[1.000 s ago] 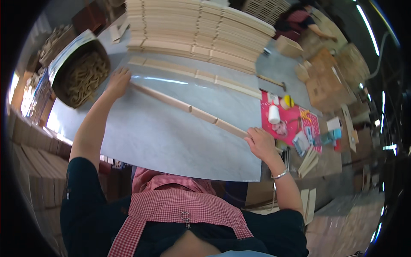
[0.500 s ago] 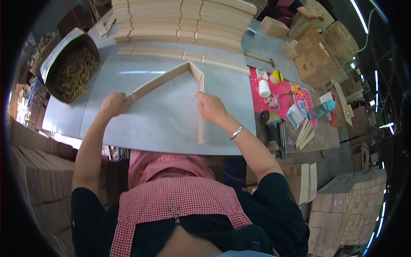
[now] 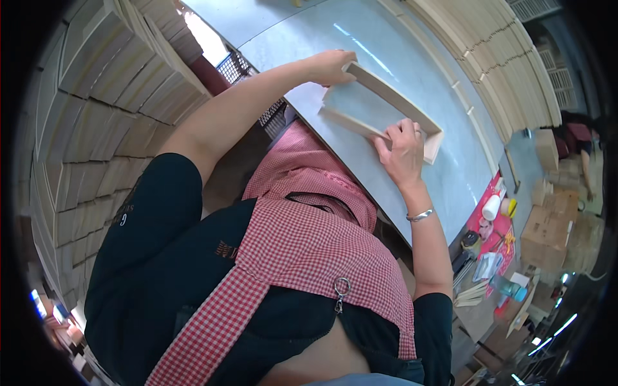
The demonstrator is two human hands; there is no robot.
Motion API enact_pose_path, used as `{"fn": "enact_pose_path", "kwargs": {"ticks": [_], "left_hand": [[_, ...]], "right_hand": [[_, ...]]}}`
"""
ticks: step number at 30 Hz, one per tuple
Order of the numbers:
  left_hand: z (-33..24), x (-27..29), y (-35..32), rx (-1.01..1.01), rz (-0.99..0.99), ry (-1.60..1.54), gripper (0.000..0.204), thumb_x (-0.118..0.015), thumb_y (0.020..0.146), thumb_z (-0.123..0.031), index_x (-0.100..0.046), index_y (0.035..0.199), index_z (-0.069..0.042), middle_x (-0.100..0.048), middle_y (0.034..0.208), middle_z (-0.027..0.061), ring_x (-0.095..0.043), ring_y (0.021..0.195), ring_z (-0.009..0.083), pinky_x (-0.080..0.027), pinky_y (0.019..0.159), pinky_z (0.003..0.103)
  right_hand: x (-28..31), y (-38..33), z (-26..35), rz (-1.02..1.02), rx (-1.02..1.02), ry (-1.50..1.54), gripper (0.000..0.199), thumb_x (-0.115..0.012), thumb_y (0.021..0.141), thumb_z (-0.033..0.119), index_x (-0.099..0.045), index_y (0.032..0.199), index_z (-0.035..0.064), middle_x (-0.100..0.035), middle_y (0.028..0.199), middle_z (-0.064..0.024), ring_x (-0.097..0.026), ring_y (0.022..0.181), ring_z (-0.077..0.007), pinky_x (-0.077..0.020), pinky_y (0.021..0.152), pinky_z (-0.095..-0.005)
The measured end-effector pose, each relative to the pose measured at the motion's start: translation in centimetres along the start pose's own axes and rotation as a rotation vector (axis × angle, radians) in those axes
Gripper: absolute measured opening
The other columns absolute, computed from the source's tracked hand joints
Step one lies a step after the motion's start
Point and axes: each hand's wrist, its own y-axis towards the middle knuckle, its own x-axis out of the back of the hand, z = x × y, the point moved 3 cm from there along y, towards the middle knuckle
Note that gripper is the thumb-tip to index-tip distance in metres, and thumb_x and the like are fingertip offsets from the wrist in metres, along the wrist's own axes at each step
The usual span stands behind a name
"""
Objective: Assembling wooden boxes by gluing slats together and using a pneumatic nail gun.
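A light wooden frame (image 3: 394,96), folded from jointed strips into a narrow rectangle, lies flat on the grey table (image 3: 386,38) near its front edge. My left hand (image 3: 331,66) grips the frame's left corner. At the right end, my right hand (image 3: 402,151) presses down on the near strip, fingers curled over it, a silver bracelet on the wrist. My red checked apron and dark shirt fill the lower middle of the view.
Tall stacks of wooden frames (image 3: 96,83) stand at my left, and more stacks (image 3: 508,71) line the table's far side. A red mat (image 3: 496,225) with a white bottle (image 3: 492,206) and small tools lies to the right. Cardboard boxes (image 3: 547,231) and another person (image 3: 582,154) are beyond.
The long straight strip was folded into an angle and is now closed into a rectangle. Both hands have come together onto it, and my head has turned, tilting the view.
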Motion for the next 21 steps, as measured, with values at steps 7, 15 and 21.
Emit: {"fn": "enact_pose_path", "kwargs": {"ticks": [7,15,21], "left_hand": [[1.5,-0.7,0.2,-0.079,-0.084,-0.091,0.048,-0.070,0.090,-0.031,-0.060,0.127,-0.002,-0.066,0.123,0.0218,-0.069,0.096,0.0344,-0.061,0.081,0.043],[1.1,-0.3,-1.4,0.022,0.017,-0.290,0.064,-0.078,0.085,-0.026,-0.053,0.140,-0.005,-0.063,0.129,0.0235,-0.070,0.093,0.0314,-0.061,0.080,0.040],[3.5,-0.9,-3.9,-0.294,0.105,-0.583,0.100,-0.089,0.073,-0.015,-0.033,0.157,-0.014,-0.065,0.123,0.0205,-0.068,0.082,0.0232,-0.062,0.069,0.034]], "right_hand": [[-2.2,0.7,-0.5,0.048,-0.141,0.134,0.023,-0.077,0.082,0.018,-0.057,0.086,0.0079,-0.058,0.081,-0.0059,-0.057,0.073,-0.0261,-0.0485,0.070,-0.0370],[-2.1,0.6,-0.2,0.044,-0.134,0.091,0.023,-0.076,0.084,0.017,-0.055,0.085,0.0078,-0.060,0.078,-0.0052,-0.058,0.070,-0.0256,-0.0487,0.066,-0.0365],[-2.2,0.7,-0.3,0.093,-0.163,0.110,0.021,-0.075,0.084,0.016,-0.056,0.088,0.0077,-0.062,0.081,-0.0056,-0.058,0.072,-0.0254,-0.0493,0.069,-0.0360]]}}
